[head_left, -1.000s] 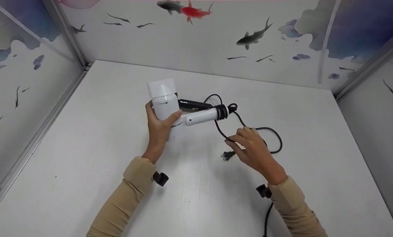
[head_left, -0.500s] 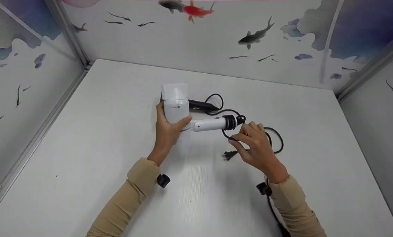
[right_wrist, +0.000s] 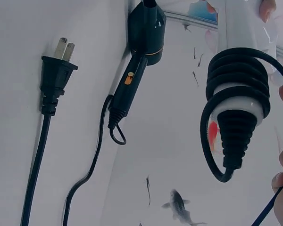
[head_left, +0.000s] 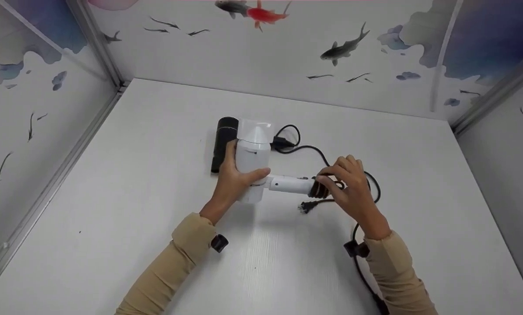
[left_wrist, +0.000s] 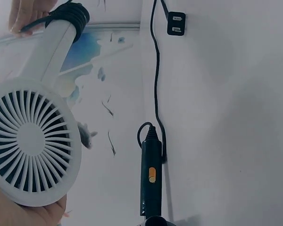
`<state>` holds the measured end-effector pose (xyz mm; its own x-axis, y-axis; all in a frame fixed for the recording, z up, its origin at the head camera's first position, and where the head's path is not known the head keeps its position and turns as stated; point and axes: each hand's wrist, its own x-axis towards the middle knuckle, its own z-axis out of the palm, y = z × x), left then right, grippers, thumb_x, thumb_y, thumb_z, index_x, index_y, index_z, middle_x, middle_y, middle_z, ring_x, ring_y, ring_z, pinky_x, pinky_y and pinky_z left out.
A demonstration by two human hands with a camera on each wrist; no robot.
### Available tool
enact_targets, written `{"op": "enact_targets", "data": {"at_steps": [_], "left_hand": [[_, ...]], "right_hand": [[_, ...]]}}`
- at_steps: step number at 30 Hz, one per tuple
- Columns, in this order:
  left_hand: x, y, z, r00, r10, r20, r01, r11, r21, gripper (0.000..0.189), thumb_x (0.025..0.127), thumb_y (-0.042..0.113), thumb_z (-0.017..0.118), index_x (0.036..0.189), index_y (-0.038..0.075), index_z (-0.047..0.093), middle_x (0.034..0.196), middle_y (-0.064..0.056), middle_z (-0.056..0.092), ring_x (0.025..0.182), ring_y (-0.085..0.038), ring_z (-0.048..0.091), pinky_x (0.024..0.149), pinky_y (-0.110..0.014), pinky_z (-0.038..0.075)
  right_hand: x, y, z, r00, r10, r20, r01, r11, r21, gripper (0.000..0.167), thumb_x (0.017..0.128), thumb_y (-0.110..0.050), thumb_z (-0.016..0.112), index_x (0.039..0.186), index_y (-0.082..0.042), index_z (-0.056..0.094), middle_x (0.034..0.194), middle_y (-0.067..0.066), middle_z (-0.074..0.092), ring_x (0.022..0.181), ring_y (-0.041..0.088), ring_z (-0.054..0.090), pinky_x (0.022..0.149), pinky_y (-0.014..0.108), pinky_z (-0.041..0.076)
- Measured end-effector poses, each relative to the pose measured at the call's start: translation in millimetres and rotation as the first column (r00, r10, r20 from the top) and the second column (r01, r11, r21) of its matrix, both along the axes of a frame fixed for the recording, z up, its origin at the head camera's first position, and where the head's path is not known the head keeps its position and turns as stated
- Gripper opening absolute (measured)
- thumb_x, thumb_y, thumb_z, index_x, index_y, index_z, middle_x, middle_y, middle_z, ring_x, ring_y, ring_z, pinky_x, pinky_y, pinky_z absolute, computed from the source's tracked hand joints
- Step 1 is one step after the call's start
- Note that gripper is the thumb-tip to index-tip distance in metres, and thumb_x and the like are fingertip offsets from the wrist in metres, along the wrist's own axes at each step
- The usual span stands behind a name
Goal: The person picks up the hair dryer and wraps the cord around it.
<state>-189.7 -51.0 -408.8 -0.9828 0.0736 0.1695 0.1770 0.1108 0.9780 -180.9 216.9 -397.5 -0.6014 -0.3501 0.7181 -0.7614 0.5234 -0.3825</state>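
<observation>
Between left hand [head_left: 233, 183], gripping its barrel [head_left: 252, 161], and right hand [head_left: 353, 192], pinching its cord [right_wrist: 237, 65], hangs the white hairdryer [head_left: 289, 184].

White hair dryer [head_left: 253, 159], black cord [right_wrist: 237, 71]

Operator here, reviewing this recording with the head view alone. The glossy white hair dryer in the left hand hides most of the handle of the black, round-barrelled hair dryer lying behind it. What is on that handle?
Observer: Both wrist views show a small orange switch on the handle of the black, round-barrelled hair dryer.
Operator: Noted. And what covers the end of the glossy white hair dryer opposite its nozzle? My angle doesn't show it.
Observer: The left wrist view shows that end: a round, slatted white grille covers it.
</observation>
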Motion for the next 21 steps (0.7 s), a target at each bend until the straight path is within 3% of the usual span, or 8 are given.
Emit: {"op": "enact_targets", "data": {"at_steps": [6,12,16,21], "left_hand": [[0.6,-2.5,1.4,0.999,-0.037,-0.03,0.038,0.999,0.013,0.082,0.069,0.024,0.079,0.134,0.021,0.03,0.11,-0.007,0.057,0.092,-0.022,0.058,0.075,-0.036,0.049],[0.7,-3.9,1.8,0.99,-0.133,-0.044,0.135,0.989,0.054,0.077,0.069,0.022,0.078,0.131,0.019,0.033,0.11,-0.005,0.055,0.088,-0.021,0.056,0.074,-0.035,0.048],[0.9,-4.9,1.4,0.985,-0.168,-0.037,0.171,0.979,0.114,0.075,0.068,0.021,0.077,0.129,0.018,0.034,0.109,-0.005,0.056,0.087,-0.021,0.056,0.073,-0.035,0.048],[0.8,-6.3,1.5,0.988,-0.152,-0.017,0.153,0.976,0.156,0.075,0.066,0.021,0.077,0.128,0.018,0.035,0.107,-0.005,0.056,0.088,-0.021,0.055,0.074,-0.035,0.047]], "right_hand": [[-5.9,7,-0.3,0.986,0.062,0.155,-0.051,0.996,-0.072,0.018,0.075,0.004,0.071,0.087,-0.008,0.068,0.067,0.005,0.046,0.067,0.012,0.032,0.073,0.029,0.023],[1.1,11,12.2,0.929,0.189,0.317,-0.162,0.981,-0.108,0.02,0.072,0.016,0.066,0.087,0.002,0.067,0.072,0.009,0.055,0.066,0.009,0.038,0.064,0.025,0.033],[5.9,8,20.2,0.905,0.215,0.368,-0.188,0.976,-0.108,0.017,0.073,0.015,0.065,0.086,0.005,0.066,0.074,0.008,0.055,0.067,0.006,0.042,0.063,0.02,0.038],[-1.1,13,11.0,0.902,0.197,0.383,-0.183,0.98,-0.072,0.019,0.077,0.014,0.062,0.089,-0.001,0.066,0.078,0.006,0.057,0.07,0.005,0.044,0.066,0.016,0.038]]}}
